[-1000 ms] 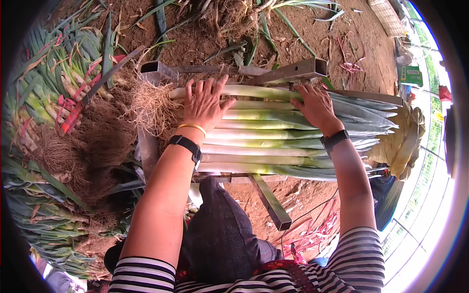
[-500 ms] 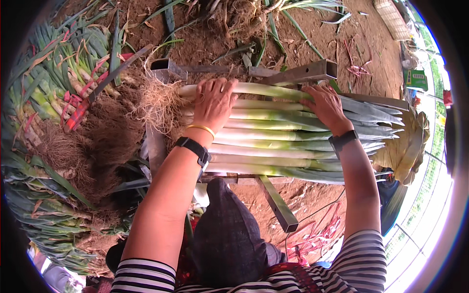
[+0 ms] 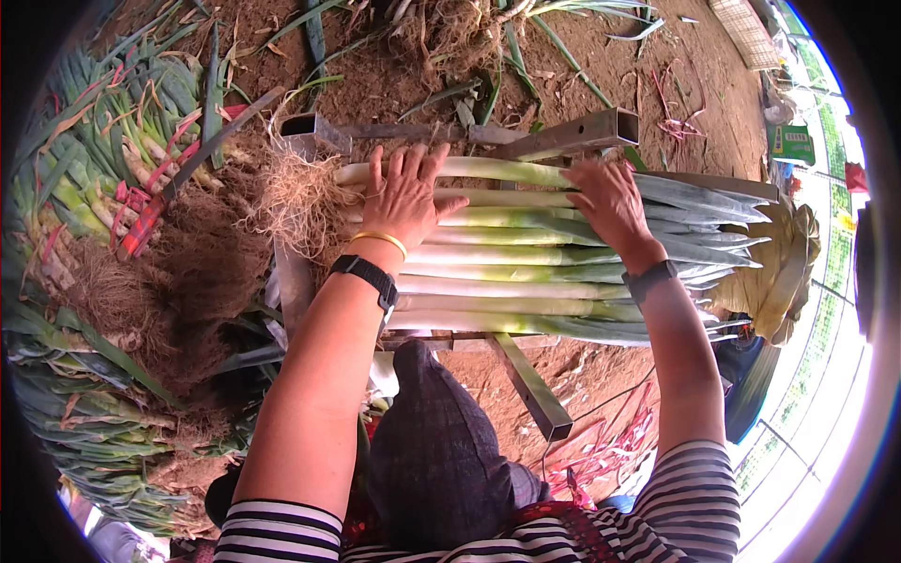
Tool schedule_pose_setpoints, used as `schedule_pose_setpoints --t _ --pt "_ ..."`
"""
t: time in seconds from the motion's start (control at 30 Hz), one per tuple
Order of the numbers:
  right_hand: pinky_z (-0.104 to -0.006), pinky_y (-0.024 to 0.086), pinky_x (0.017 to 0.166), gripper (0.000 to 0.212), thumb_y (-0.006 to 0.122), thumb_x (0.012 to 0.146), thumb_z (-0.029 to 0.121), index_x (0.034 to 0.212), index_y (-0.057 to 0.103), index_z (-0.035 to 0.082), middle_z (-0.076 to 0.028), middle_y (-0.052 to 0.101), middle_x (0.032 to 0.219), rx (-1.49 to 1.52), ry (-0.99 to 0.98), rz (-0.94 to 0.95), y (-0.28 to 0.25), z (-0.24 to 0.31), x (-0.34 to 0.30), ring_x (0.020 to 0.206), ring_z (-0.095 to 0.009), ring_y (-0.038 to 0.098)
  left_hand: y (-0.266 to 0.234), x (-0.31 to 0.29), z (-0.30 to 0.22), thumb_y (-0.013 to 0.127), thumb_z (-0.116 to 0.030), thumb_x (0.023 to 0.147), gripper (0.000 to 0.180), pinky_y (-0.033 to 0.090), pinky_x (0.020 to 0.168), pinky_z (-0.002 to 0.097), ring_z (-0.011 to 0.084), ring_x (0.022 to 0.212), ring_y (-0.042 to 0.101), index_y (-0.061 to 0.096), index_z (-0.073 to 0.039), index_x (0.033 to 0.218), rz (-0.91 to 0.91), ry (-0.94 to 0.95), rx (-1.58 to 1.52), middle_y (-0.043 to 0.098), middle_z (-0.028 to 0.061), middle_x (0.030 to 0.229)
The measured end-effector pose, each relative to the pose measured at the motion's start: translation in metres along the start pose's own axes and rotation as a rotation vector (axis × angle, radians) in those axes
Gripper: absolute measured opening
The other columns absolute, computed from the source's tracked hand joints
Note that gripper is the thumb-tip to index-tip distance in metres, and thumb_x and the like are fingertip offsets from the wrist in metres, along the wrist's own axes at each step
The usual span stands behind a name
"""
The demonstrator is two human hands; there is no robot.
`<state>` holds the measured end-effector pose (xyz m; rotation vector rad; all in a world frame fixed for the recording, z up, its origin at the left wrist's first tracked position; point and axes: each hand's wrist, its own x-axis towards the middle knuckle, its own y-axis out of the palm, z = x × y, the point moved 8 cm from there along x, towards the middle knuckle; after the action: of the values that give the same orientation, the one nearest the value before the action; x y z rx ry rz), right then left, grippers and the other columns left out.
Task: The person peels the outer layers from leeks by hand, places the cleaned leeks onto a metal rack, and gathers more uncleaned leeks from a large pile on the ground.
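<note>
A row of long green onions [image 3: 507,253] lies side by side across a metal frame [image 3: 572,134]. Their tangled roots [image 3: 298,192] point left and their dark green leaves [image 3: 699,246] point right. My left hand [image 3: 405,192] rests on the white stalks near the roots, fingers spread and thumb out to the right. Over the far stalks, where they turn green, my right hand [image 3: 605,202] is open, its fingertips slightly blurred. Neither hand is closed around a stalk.
Bundles of green onions [image 3: 80,178] tied with red strips are piled at the left. A long blade with a red-wrapped handle [image 3: 143,225] lies on them. Loose red strips [image 3: 605,448] lie on the soil near right. A yellowish sack [image 3: 784,272] stands beyond the leaf tips.
My left hand's fingers have spread from a curled hold on the far stalk. The right hand's fingers have lifted and shifted slightly left. The green onions keep their row.
</note>
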<state>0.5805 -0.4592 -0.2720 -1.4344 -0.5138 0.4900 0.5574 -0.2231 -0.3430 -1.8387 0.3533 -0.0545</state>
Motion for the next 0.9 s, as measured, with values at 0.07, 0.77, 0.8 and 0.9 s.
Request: schedule_pose_setpoints --t 0.07,0.77,0.8,0.9 --pt "-0.0388 0.044 0.084 0.034 0.064 0.078 0.017 0.112 0.058 0.014 -0.007 0.058 0.100 0.143 0.041 0.145 0.011 0.002 -0.004 0.094 -0.027 0.056 -0.008 -0.003 -0.006 0.048 -0.057 0.082 0.075 0.010 0.108 0.0514 0.0270 0.129 0.027 0.025 -0.016 0.141 -0.150 0.070 -0.026 0.034 0.0100 0.136" --pt "-0.0408 0.032 0.095 0.041 0.050 0.078 0.011 0.119 0.048 0.007 -0.011 0.051 0.115 0.163 0.160 0.808 0.003 0.048 0.025 0.111 -0.028 0.046 -0.013 -0.012 -0.028 0.057 -0.030 0.083 0.031 0.038 0.086 0.0383 0.0223 0.097 0.051 0.056 -0.006 0.103 -0.070 0.095 0.038 0.056 0.0062 0.100" --pt "-0.0408 0.032 0.095 0.041 0.050 0.078 0.011 0.119 0.048 0.007 -0.011 0.051 0.115 0.162 0.154 0.808 -0.001 0.052 0.026 0.111 -0.028 0.046 -0.011 -0.009 -0.026 0.056 -0.031 0.084 0.031 0.036 0.088 0.0397 0.0225 0.097 0.050 0.056 -0.006 0.103 -0.015 0.096 -0.003 0.057 0.0063 0.100" --pt "-0.0403 0.033 0.096 0.041 0.052 0.076 0.011 0.117 0.049 0.006 -0.013 0.054 0.111 0.255 0.141 0.653 -0.016 0.060 0.033 0.108 -0.029 0.047 -0.009 -0.012 -0.019 0.057 -0.031 0.083 0.031 0.031 0.089 0.0423 0.0226 0.098 0.048 0.055 -0.007 0.102 -0.012 0.094 -0.104 0.058 0.0063 0.099"
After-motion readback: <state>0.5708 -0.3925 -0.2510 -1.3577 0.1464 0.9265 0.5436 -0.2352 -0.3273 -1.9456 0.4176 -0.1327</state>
